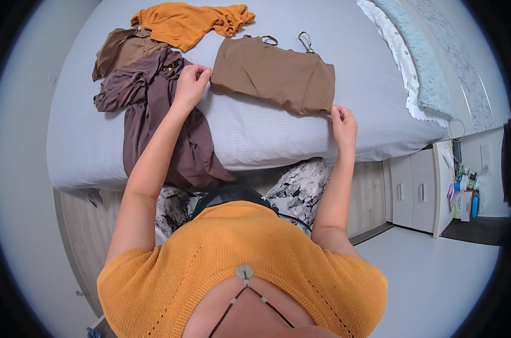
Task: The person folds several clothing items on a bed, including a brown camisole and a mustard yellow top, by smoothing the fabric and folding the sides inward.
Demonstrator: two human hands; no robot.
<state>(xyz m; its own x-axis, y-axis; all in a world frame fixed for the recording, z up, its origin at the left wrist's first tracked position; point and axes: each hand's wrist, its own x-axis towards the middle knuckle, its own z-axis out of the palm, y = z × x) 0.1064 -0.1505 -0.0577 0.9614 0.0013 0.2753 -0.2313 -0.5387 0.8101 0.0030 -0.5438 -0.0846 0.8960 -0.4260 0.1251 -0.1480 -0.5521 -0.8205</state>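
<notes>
A brown camisole (pixel 272 76) with thin straps lies spread across the bed, its straps pointing away from me. My left hand (pixel 193 84) pinches its left edge between thumb and fingers. At its near right corner, my right hand (pixel 344 125) is closed on the hem. Beside my left forearm lies a crumpled dark purple garment (pixel 145 107), partly hanging over the bed's near edge. Behind that one are a bunched brown garment (pixel 125 49) and an orange top (pixel 182 23).
The bed (pixel 250 135) has a pale grey striped sheet. Folded bedding (pixel 421 62), light blue and white, runs along its right side. A white cabinet (pixel 411 191) with handles stands at the lower right, with small bottles and boxes (pixel 465 194) next to it.
</notes>
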